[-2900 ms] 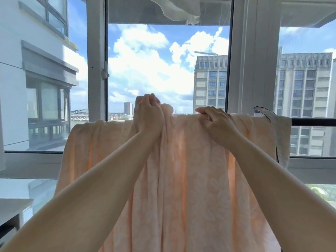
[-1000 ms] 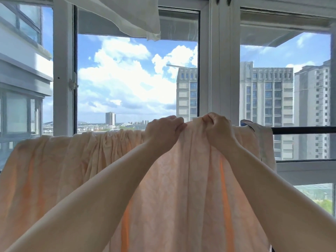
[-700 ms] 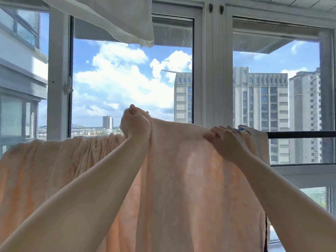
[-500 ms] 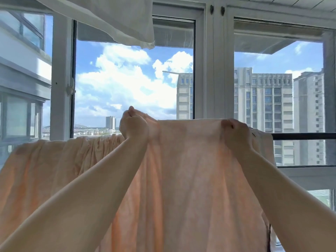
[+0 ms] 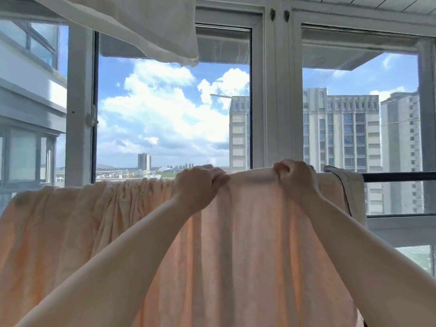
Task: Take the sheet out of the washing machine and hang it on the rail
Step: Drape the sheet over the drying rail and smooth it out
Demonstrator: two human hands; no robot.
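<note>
A pale peach sheet [image 5: 250,244] hangs over a dark horizontal rail [image 5: 401,176] in front of the window. Its left part is bunched into folds; the stretch between my hands lies smoother. My left hand [image 5: 200,185] grips the sheet's top fold at the rail, fingers curled over it. My right hand [image 5: 295,179] grips the top fold a little further right. The rail shows bare only at the far right; the sheet hides the other part.
A pale cloth with a dark edge [image 5: 349,192] hangs on the rail just right of the sheet. A white cloth [image 5: 132,22] hangs overhead at the upper left. White window frames [image 5: 276,90] stand close behind the rail.
My left hand has moved right along the rail and lower, and my right hand has moved left, so both now grip the top fold closer together.
</note>
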